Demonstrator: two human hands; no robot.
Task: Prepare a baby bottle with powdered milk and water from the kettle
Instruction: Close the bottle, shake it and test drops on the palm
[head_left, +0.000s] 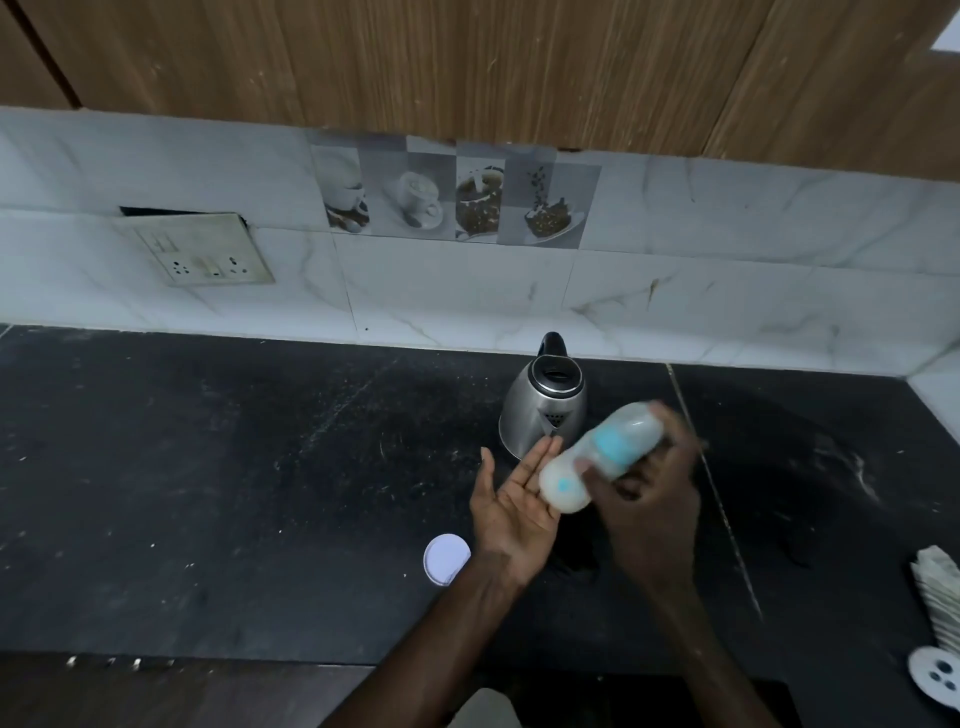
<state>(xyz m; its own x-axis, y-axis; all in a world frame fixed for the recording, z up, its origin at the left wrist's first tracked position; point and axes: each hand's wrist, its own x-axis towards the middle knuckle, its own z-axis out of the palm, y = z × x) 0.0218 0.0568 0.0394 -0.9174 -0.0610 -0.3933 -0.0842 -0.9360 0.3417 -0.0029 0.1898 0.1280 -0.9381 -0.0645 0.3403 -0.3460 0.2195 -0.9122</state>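
Bottle (602, 454), gripped mid-body by right hand (649, 499), nipple end over open, empty left hand (514, 512); we judge it light and smooth.

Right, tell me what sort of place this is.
Most likely a home kitchen: a dark stone counter with a steel kettle on it, marble-look wall tiles with coffee-cup pictures, and wooden cabinets above.

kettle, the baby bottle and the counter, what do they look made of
The dome-shaped silver kettle looks like brushed stainless steel: grey sheen with soft reflections; its handle and rim look like black plastic. The milky white baby bottle with blue markings, held tilted in the right hand, looks like translucent plastic, though blurred. The black countertop looks like polished stone, speckled and scuffed, with a visible seam.
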